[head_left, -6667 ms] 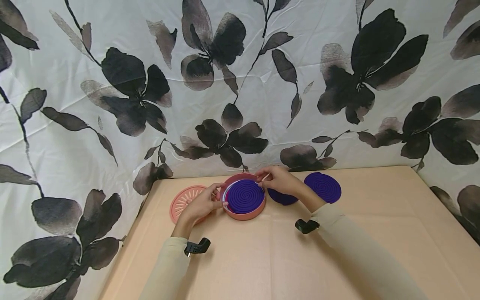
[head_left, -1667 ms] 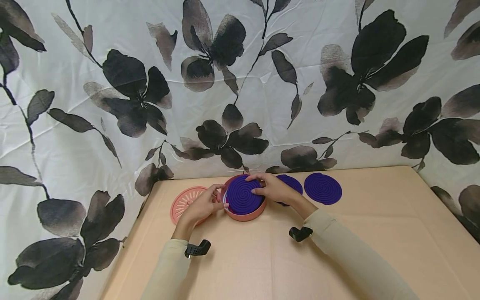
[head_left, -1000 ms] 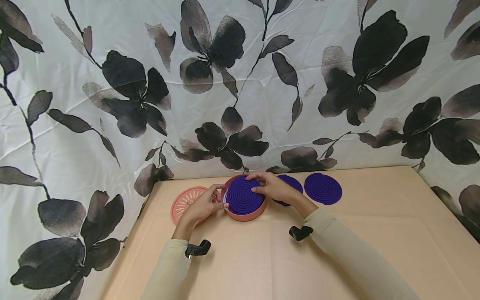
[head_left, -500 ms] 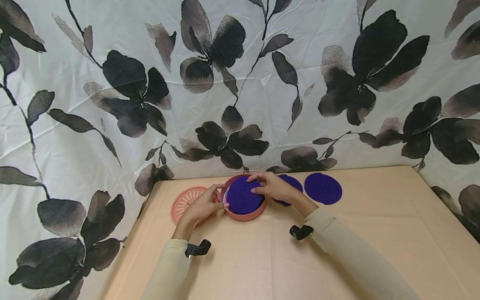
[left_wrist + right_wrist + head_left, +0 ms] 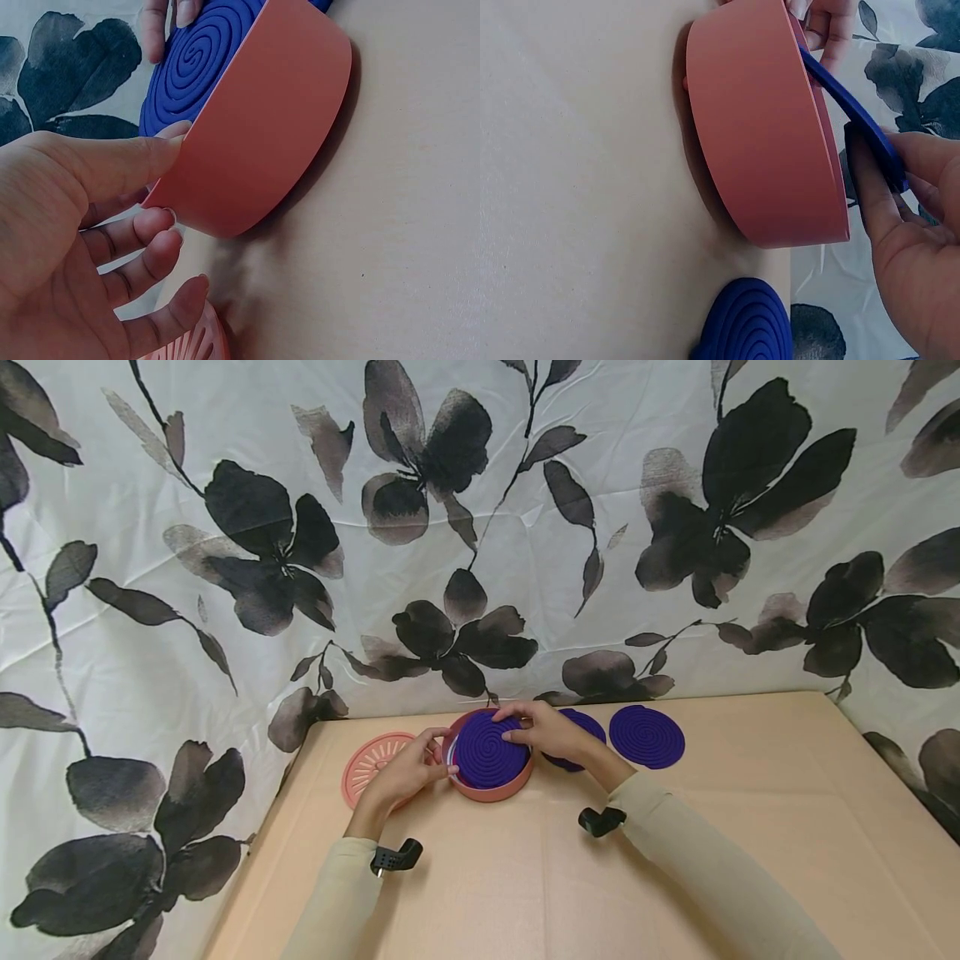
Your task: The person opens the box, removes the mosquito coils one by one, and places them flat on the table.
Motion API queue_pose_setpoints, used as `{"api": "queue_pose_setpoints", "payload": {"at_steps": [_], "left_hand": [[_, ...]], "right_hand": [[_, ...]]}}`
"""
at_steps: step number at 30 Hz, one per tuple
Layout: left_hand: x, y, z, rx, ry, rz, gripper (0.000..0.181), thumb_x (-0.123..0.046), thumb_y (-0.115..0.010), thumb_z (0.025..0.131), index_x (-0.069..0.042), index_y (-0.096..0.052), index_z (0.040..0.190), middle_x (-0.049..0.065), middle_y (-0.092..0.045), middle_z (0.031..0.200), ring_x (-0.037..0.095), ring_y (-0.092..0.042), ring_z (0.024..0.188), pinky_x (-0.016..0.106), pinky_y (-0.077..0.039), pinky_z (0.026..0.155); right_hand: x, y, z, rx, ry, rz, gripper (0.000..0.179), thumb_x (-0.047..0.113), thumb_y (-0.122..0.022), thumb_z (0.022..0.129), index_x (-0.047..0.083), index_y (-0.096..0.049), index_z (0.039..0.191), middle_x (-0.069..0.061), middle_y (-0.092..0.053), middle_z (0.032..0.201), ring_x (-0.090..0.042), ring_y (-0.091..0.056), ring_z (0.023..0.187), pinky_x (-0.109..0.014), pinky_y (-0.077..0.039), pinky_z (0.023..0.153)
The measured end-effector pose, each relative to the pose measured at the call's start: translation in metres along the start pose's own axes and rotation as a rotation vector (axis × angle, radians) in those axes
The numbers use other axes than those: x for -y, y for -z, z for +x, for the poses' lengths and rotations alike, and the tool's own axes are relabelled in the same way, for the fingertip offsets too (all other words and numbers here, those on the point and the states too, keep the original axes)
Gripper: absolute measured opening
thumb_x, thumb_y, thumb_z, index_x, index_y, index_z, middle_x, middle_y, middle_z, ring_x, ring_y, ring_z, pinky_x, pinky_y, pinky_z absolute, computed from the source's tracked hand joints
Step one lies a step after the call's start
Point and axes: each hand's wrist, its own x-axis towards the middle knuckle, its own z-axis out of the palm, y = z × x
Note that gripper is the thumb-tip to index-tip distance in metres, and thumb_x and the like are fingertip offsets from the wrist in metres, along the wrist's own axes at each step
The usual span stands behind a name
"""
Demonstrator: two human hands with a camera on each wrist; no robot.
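Note:
A round coral holder (image 5: 487,794) stands near the back edge of the table. My left hand (image 5: 401,768) pinches its rim between thumb and forefinger, the other fingers loosely bent, as the left wrist view shows. Over its opening lies a dark blue spiral-grooved coaster (image 5: 487,752). My right hand (image 5: 551,731) pinches the right side of this coaster between thumb and fingers. In the right wrist view the coaster (image 5: 855,112) curves and sticks up past the rim; a second blue edge shows beside the fingers. White and magenta edges show inside the holder.
A coral slotted disc (image 5: 367,766) lies left of the holder, partly under my left hand. To the right lie two more blue spiral coasters, a nearer coaster (image 5: 588,722) partly behind my right hand and a farther coaster (image 5: 647,737). A floral cloth (image 5: 450,527) hangs behind the table.
Several seconds ago my right hand was at the holder's far right rim; it now holds the coaster, its right side raised. Over the last second almost nothing has moved.

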Motion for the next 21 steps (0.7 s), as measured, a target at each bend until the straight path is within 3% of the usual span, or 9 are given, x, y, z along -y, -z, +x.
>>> {"api": "queue_pose_setpoints", "payload": {"at_steps": [4, 13, 18, 21], "left_hand": [[0.0005, -0.0003, 0.0003, -0.003, -0.003, 0.008, 0.07, -0.019, -0.083, 0.086, -0.016, -0.049, 0.147, 0.012, -0.054, 0.102, 0.023, -0.05, 0.085, 0.031, -0.041, 0.065], [0.0009, -0.0014, 0.0023, -0.012, -0.006, 0.019, 0.069, -0.02, -0.082, 0.086, -0.017, -0.049, 0.147, 0.011, -0.054, 0.101, 0.023, -0.05, 0.086, 0.031, -0.041, 0.066], [0.0022, -0.0018, 0.0029, -0.013, -0.014, 0.019, 0.068, -0.019, -0.083, 0.086, -0.016, -0.05, 0.146, 0.011, -0.054, 0.1, 0.024, -0.05, 0.085, 0.031, -0.041, 0.066], [0.0017, -0.0017, 0.0034, -0.011, -0.027, 0.027, 0.068, -0.019, -0.082, 0.086, -0.016, -0.05, 0.146, 0.01, -0.054, 0.099, 0.023, -0.05, 0.085, 0.031, -0.041, 0.066]], "right_hand": [[-0.0005, 0.0003, -0.0004, -0.014, -0.006, -0.025, 0.031, 0.006, -0.07, 0.095, 0.009, -0.069, 0.125, -0.013, -0.057, 0.144, -0.029, -0.053, 0.134, -0.044, -0.045, 0.109], [-0.0024, 0.0042, 0.0028, -0.003, -0.008, -0.034, 0.03, 0.005, -0.071, 0.094, 0.011, -0.071, 0.123, -0.01, -0.057, 0.143, -0.025, -0.055, 0.128, -0.035, -0.05, 0.096], [-0.0049, 0.0071, 0.0037, 0.0, 0.005, -0.052, 0.029, 0.007, -0.071, 0.095, 0.01, -0.07, 0.124, -0.01, -0.062, 0.133, -0.023, -0.054, 0.109, -0.033, -0.045, 0.089], [-0.0065, 0.0085, 0.0042, -0.009, 0.008, -0.031, 0.03, 0.007, -0.071, 0.095, 0.009, -0.07, 0.124, -0.011, -0.062, 0.133, -0.024, -0.055, 0.111, -0.036, -0.046, 0.094]]}}
